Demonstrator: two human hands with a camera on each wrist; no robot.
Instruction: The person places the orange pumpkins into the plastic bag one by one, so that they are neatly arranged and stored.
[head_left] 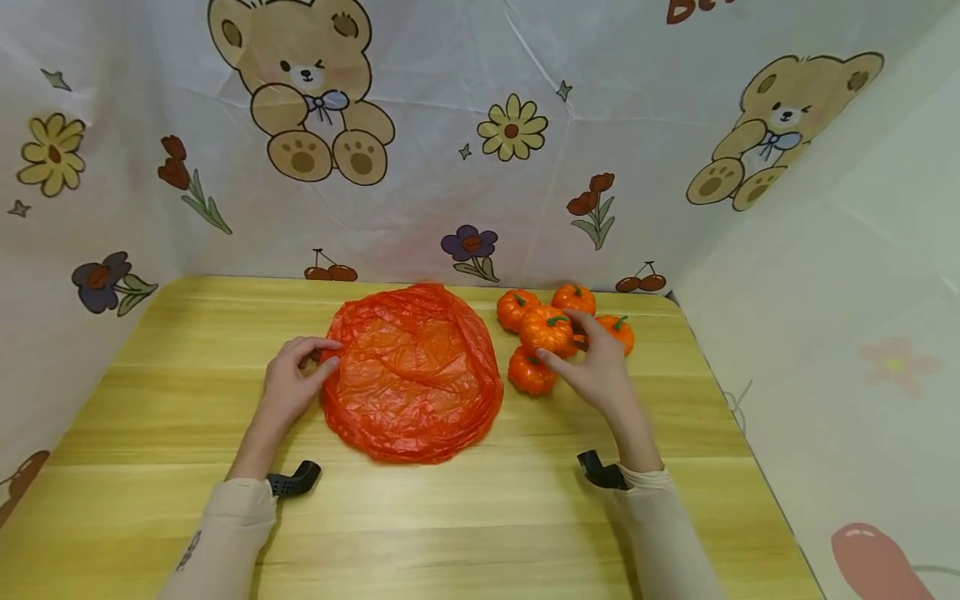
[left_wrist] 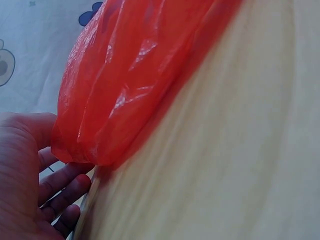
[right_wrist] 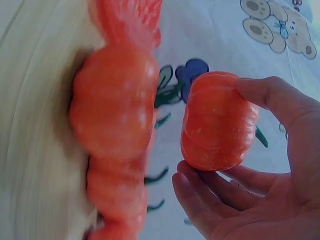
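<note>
A red plastic bag (head_left: 416,443) lies spread in a round on the table, its opening facing up and its rim crumpled. My left hand (head_left: 298,377) pinches the bag's left rim between thumb and forefinger; in the left wrist view the other fingers (left_wrist: 67,187) hang below the red film (left_wrist: 115,100). To the bag's right, my right hand (head_left: 603,371) holds a small orange toy pumpkin (head_left: 546,331) with a green stem. The right wrist view has this pumpkin (right_wrist: 220,122) between thumb and fingers, raised off the table and apart from the other pumpkins.
Several more toy pumpkins cluster around the right hand: one in front (head_left: 532,373), one at the back left (head_left: 516,310), one at the back (head_left: 576,298) and one at the right (head_left: 618,332). A patterned cloth (head_left: 420,133) hangs behind the wooden table (head_left: 450,533).
</note>
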